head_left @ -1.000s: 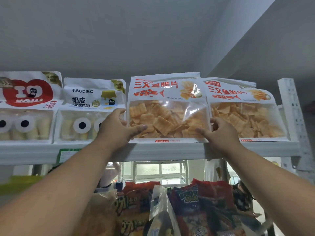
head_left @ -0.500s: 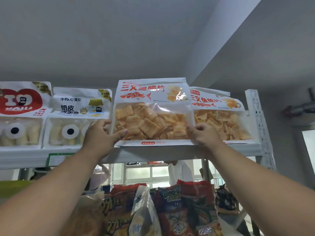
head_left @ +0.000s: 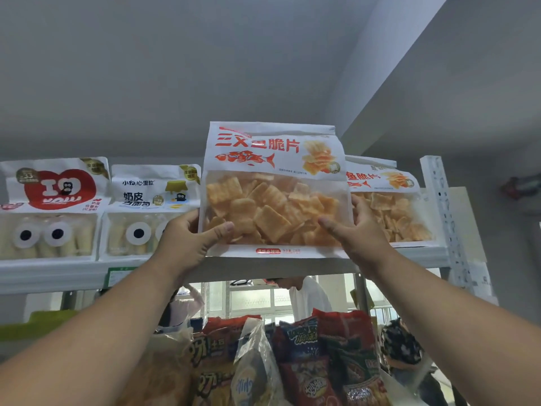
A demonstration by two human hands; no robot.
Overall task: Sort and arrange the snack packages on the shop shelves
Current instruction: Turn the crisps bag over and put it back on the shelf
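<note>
White metal top shelf [head_left: 263, 266] under grey ceiling [head_left: 175, 68]. Left hand [head_left: 187, 244] and right hand [head_left: 358, 232] pinch fish crisp bag [head_left: 275, 194] by lower corners, upright at shelf's front edge, beside second crisp bag [head_left: 389, 206].

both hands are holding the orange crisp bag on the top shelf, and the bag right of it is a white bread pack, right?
Not quite. Both hands hold the crisp bag, but the head view shows the bag right of it is another crisp bag; the bread packs sit left.
</note>
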